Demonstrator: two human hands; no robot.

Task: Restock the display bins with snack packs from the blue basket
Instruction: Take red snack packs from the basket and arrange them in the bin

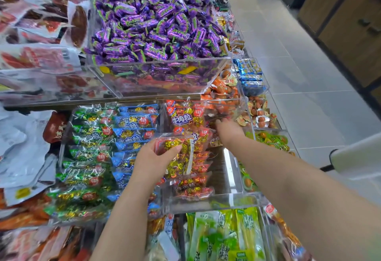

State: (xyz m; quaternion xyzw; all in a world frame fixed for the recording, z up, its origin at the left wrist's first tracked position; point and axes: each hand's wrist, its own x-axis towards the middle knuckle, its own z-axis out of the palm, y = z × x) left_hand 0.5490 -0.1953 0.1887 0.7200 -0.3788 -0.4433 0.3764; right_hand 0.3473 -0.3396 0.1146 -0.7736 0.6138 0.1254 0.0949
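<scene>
My left hand (153, 160) grips a clear red-edged snack pack (179, 147) filled with gold-wrapped pieces, held over a clear acrylic bin (233, 197) of the same red packs. My right hand (227, 130) reaches into the far end of that bin among the red packs (183, 116); its fingertips are hidden, so what it holds cannot be told. The blue basket is out of sight.
Left of the red bin stand rows of blue packs (134, 128) and green packs (88, 153). A big bin of purple candies (156, 25) sits above. Green pouches (222, 238) lie at the near edge. Grey tiled floor (309, 75) runs along the right.
</scene>
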